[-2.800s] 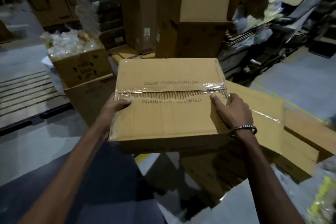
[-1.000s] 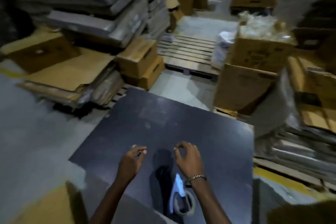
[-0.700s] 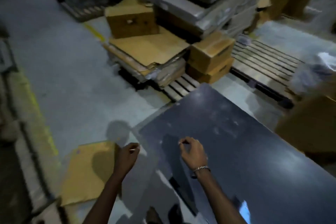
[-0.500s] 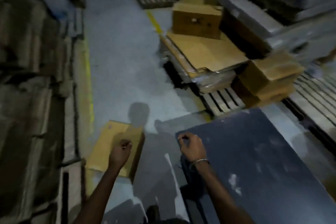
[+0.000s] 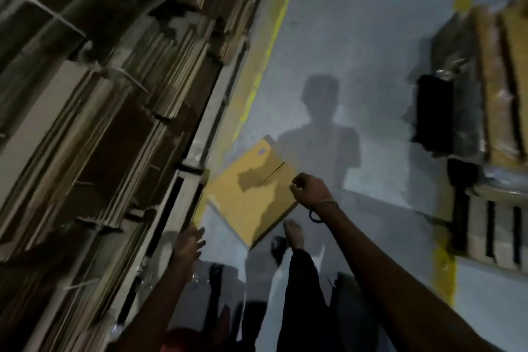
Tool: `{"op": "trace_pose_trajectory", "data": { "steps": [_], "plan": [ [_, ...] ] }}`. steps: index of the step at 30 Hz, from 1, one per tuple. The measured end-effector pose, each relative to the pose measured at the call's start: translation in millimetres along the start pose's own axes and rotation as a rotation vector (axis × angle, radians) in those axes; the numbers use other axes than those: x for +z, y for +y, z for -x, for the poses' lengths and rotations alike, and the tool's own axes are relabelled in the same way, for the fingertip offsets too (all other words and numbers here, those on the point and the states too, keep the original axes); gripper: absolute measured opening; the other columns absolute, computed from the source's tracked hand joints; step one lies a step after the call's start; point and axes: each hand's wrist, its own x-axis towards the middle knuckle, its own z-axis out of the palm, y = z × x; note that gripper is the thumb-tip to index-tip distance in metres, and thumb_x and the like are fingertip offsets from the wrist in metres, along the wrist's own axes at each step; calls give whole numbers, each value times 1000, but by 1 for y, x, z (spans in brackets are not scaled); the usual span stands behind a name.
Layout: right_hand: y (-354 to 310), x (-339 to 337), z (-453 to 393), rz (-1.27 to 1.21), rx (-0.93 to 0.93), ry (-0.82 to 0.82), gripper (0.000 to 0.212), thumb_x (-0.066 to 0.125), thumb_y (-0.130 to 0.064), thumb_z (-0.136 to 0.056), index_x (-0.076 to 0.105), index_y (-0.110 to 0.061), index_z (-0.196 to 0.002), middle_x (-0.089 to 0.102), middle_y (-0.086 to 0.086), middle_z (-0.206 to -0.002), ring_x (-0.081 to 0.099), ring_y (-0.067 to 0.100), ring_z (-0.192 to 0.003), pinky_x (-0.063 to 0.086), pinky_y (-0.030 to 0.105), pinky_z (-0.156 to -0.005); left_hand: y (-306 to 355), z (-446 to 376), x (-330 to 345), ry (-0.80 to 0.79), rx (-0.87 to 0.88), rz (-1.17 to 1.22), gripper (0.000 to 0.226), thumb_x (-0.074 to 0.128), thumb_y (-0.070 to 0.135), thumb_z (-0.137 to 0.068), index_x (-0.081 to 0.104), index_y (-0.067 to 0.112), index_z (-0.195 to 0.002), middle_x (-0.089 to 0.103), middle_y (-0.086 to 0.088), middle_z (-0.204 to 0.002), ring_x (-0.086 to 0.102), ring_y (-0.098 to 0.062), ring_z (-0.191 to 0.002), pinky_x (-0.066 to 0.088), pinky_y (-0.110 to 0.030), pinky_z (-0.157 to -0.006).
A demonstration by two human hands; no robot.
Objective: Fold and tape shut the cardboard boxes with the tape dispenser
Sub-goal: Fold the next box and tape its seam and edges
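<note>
My left hand [image 5: 188, 241] reaches out, fingers spread and empty. My right hand [image 5: 310, 191] is loosely curled, holding nothing, above the flattened cardboard box [image 5: 251, 188] lying on the floor [image 5: 357, 37] beside stacked flat cartons [image 5: 100, 100].

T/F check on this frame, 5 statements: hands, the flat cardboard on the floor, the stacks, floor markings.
1. The left hand has its fingers spread and holds nothing. True.
2. The right hand grips a tape dispenser. False: its fingers are curled, and no dispenser is in view.
3. A flattened cardboard box lies on the floor. True.
4. The stacked flat cardboard stands to the person's right. False: it is on their left.
5. A yellow floor line runs beside that stack. True.
</note>
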Motion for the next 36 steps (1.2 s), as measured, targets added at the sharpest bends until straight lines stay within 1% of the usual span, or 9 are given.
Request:
{"op": "trace_pose_trajectory", "data": {
  "steps": [4,10,16,19,22,26,29,31,36],
  "plan": [
    [41,21,-146,13,81,-120,34,67,-30,-96,69,-8,-122,72,16,-116,67,34,-108,52,36,-89,-5,-80,32,152,-129,57,25,55,27,-109,67,11,-125,66,-12,-135,64,-32,-115,48,-47,-102],
    [120,89,-317,118,170,-298,43,59,-37,-103,57,-9,-136,70,17,-126,64,34,-114,49,37,-95,-44,-226,109,188,-281,95,50,51,28,-112,44,4,-155,49,-18,-155,49,-39,-142,39,-52,-116],
    [165,159,-427,42,231,-335,82,58,-57,-99,28,-12,-161,36,15,-164,39,35,-147,34,41,-116,-126,-371,139,205,-409,133,59,56,47,-107,46,16,-156,59,-8,-109,58,-29,-99,45,-53,-108],
    [182,194,-460,-99,281,-313,104,59,-73,-90,15,-17,-166,23,9,-170,31,32,-152,29,43,-120,-131,-418,151,246,-366,251,59,57,62,-102,54,28,-150,56,-2,-144,53,-29,-130,46,-52,-101],
    [198,221,-475,-211,340,-295,106,57,-86,-81,28,-24,-162,36,4,-165,41,31,-147,33,46,-117,-110,-430,172,250,-364,246,53,58,62,-101,64,24,-139,61,-3,-142,56,-30,-129,47,-49,-94],
    [196,207,-461,-233,354,-219,99,57,-91,-75,52,-21,-146,59,-5,-138,58,27,-123,45,39,-102,-85,-410,177,245,-301,155,35,56,50,-106,62,24,-128,76,4,-85,68,-14,-66,54,-31,-57],
    [176,157,-432,-281,343,-180,73,59,-76,-88,59,-20,-134,62,0,-118,56,25,-103,41,33,-87,-57,-383,161,236,-298,148,49,63,64,-96,66,25,-124,65,-2,-115,60,-27,-102,47,-44,-84],
    [154,111,-401,-333,340,-128,71,61,-75,-87,61,-22,-133,64,1,-115,58,25,-102,42,33,-88,-31,-356,151,205,-245,123,74,73,80,-75,66,29,-128,65,-6,-119,62,-28,-104,50,-45,-81],
    [89,-18,-294,-425,288,31,67,68,-80,-78,67,-28,-120,72,-4,-112,68,23,-105,54,39,-96,83,-232,139,178,-76,97,51,74,36,-97,64,12,-141,59,-25,-144,58,-48,-126,51,-64,-99]
  ]
}}
